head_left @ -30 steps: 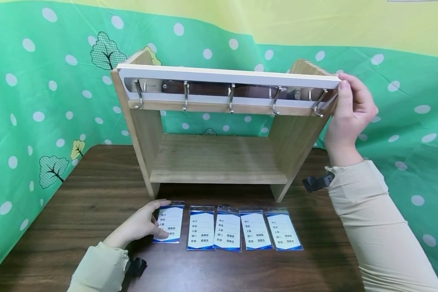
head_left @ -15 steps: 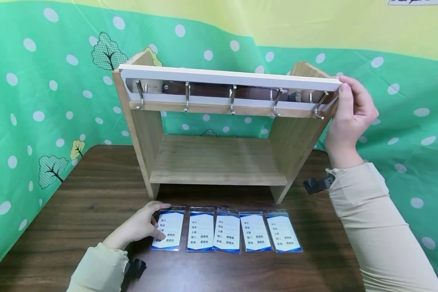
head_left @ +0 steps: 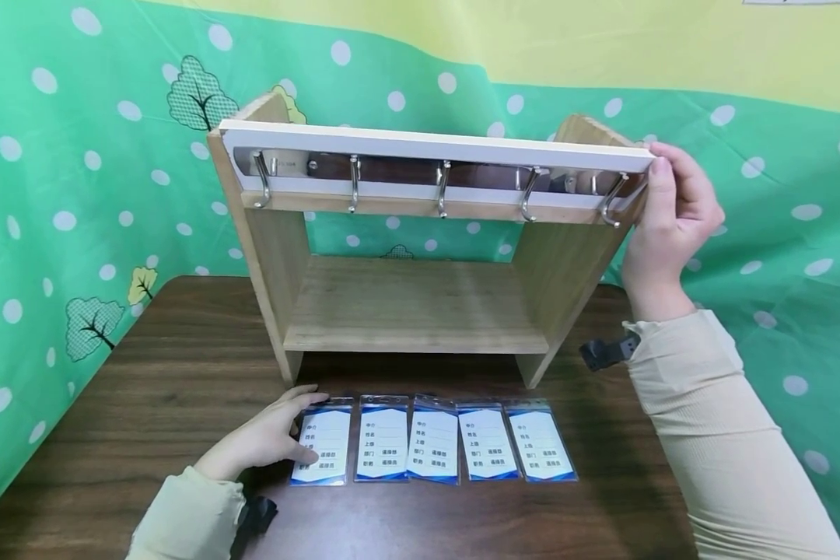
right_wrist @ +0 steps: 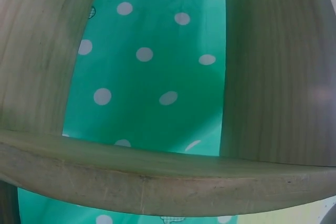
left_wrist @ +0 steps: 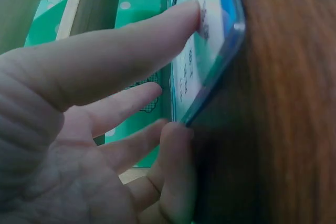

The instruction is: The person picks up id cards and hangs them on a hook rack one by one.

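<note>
The left hand (head_left: 266, 434) pinches the end card (head_left: 332, 435), the one nearest the left edge of the table (head_left: 406, 525), and the right hand (head_left: 673, 225) grips the top right corner of the rack (head_left: 420, 299). It should help to hold the rack steady and move the end card slowly, without bumping the next card (head_left: 383, 439).

Head view faces forward, down; wrist views close (left shares card (left_wrist: 202, 61); right, rack (right_wrist: 157, 187))

Holds left hand (head_left: 269, 435) low in a pinch, with left thumb (left_wrist: 131, 56) nearly straight, left fingers (left_wrist: 126, 105) spread. Holds right hand (head_left: 675, 214) higher, gripping, with right thumb (head_left: 662, 190) upright. Angles sleeved forearms (head_left: 728, 420) forward and inward.
</note>
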Demonstrator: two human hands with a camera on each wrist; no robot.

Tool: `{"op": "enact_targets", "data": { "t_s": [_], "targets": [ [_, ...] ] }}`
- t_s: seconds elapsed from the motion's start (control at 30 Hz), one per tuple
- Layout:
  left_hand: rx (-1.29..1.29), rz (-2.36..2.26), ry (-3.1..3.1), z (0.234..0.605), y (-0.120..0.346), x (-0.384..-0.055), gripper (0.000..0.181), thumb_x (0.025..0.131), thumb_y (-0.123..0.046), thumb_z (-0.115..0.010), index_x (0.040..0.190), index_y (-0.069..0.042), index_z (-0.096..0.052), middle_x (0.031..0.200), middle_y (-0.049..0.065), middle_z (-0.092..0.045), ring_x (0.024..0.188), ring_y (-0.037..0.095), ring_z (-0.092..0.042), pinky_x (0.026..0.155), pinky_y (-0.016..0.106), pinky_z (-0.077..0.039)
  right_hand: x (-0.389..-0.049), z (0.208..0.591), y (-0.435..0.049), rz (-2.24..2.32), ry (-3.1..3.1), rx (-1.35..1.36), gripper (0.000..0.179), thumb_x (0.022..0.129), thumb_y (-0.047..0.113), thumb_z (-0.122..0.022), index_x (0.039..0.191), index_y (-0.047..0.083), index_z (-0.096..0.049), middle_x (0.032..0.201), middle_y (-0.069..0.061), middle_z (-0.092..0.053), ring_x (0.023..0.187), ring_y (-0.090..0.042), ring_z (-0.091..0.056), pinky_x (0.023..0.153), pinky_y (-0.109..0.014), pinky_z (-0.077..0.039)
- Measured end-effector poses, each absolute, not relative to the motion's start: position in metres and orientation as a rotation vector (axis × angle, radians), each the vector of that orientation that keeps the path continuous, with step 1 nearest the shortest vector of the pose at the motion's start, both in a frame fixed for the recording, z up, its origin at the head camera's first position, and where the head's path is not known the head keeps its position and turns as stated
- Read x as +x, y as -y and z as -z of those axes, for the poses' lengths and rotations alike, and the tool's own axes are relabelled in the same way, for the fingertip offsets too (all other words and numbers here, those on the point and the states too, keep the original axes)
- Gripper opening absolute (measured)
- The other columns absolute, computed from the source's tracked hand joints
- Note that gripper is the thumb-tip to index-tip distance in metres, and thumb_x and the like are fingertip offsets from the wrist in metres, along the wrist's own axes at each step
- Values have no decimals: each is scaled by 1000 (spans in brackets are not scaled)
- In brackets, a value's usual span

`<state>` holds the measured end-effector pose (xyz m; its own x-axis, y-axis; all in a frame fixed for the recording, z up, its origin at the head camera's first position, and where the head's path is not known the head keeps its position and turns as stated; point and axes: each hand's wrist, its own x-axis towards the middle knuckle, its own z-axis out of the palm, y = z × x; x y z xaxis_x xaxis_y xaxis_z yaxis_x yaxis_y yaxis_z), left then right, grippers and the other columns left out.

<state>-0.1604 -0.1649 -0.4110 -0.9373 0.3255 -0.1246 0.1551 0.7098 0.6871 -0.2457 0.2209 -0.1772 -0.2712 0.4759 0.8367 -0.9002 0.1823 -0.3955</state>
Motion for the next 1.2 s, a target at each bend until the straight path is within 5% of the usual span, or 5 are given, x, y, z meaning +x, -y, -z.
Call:
{"op": "enact_targets", "data": {
  "t_s": [0.43,0.7,0.93,1.2],
  "targets": [
    [464,-1035,-2713,404,167,-161,78,61,-6,-83,131,-4,-48,130,15,-41,84,18,-52,72,32,-46,-248,174,-219,-1361,1202,491,17,86,-3,-54,89,-5,-71,92,-18,-69,86,-27,-63,81,-31,-48],
    [374,-959,-2796,408,165,-159,81,54,-9,-87,128,-7,-53,120,9,-48,102,28,-44,87,49,-40,-249,178,-218,-1430,1175,465,17,86,-5,-53,88,-6,-70,91,-15,-70,86,-25,-63,81,-29,-48],
    [273,-955,-2876,406,167,-160,59,58,-8,-85,113,-12,-64,105,6,-52,94,28,-35,77,40,-35,-251,177,-216,-1453,1153,483,17,85,-6,-53,88,-6,-70,90,-15,-70,84,-24,-62,79,-28,-48],
    [312,-1088,-2866,404,171,-163,45,66,-4,-79,108,-14,-65,93,4,-51,88,22,-46,72,34,-39,-249,178,-219,-1451,1155,485,17,85,-7,-53,88,-7,-70,91,-15,-69,86,-24,-63,82,-30,-48]
  ]
}}
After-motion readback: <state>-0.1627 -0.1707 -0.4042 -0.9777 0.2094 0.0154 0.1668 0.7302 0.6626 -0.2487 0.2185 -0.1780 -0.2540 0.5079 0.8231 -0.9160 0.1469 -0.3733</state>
